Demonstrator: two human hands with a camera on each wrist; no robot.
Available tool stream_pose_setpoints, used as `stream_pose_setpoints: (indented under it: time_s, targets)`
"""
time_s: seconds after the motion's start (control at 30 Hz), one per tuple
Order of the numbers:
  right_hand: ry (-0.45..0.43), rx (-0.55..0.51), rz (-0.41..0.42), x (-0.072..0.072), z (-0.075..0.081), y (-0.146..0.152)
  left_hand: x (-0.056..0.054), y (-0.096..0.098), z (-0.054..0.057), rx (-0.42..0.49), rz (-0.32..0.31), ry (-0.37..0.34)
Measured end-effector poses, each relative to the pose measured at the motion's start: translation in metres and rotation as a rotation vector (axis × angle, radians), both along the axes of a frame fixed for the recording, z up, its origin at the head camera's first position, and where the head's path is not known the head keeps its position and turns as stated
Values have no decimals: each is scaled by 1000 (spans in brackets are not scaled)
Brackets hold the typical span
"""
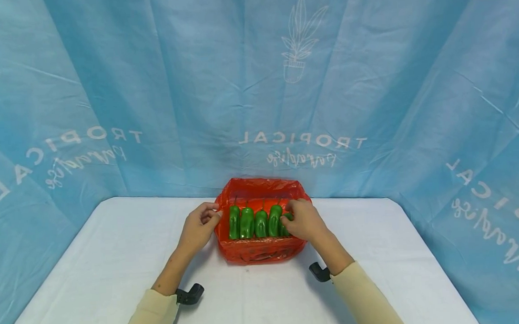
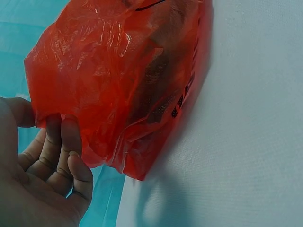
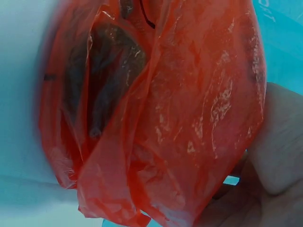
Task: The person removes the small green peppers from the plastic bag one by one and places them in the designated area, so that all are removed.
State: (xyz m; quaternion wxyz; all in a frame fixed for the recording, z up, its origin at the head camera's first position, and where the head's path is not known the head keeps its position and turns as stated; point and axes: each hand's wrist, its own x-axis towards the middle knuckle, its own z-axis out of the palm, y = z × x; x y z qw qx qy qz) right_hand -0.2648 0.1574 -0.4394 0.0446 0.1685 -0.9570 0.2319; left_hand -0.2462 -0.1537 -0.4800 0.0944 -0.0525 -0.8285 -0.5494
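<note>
A red plastic bag (image 1: 264, 252) stands wide-mouthed on the white table. Inside it several green peppers (image 1: 246, 223) are lined up in a row, stems pointing up. My left hand (image 1: 200, 226) pinches the bag's left rim; in the left wrist view its fingertips (image 2: 71, 137) meet the film's edge. Over the right rim reaches my right hand (image 1: 305, 221), thumb and fingers curled about the rightmost pepper (image 1: 286, 223), partly covering it. In the right wrist view the bag's wall (image 3: 199, 109) hides most of those fingers.
A white cloth covers the table (image 1: 247, 300). Behind and on both sides hangs a blue printed curtain (image 1: 205, 87), close to the bag at the back. A black wrist-worn device (image 1: 190, 294) shows at the left sleeve, another device (image 1: 319, 272) at the right.
</note>
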Motion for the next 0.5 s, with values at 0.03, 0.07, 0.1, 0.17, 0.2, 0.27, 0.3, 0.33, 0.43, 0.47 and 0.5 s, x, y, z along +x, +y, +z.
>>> stream_pose_setpoints:
  time_s: [0.03, 0.07, 0.1, 0.17, 0.2, 0.27, 0.3, 0.33, 0.43, 0.47, 0.5]
  targets:
    - [-8, 13, -10, 0, 0, -1, 0, 0, 0, 9, -1, -2]
    - [-18, 23, -20, 0, 0, -2, 0, 0, 0, 17, -3, -4]
    - [-26, 35, -28, 0, 0, -3, 0, 0, 0, 24, -6, -3]
    - [-45, 49, -43, 0, 0, -4, 0, -1, 0, 35, -10, -8]
    - [-55, 57, -51, -1, 0, -5, 0, -1, 0, 39, -12, -11]
    - [-73, 71, -67, -2, -1, -5, -1, -1, 0, 54, -21, -19]
    - [-84, 80, -72, -2, -1, -6, 0, -1, 0, 62, -26, -21]
    - [-94, 87, -77, -3, -2, -7, 0, -1, 1, 69, -30, -26]
    - [-124, 110, -91, -4, -4, -9, 1, -1, 1, 79, -39, -27]
    - [-135, 115, -93, -5, -5, -10, 1, -1, 1, 81, -39, -28]
    - [-147, 118, -98, -5, -5, -11, 2, -2, 1, 84, -39, -25]
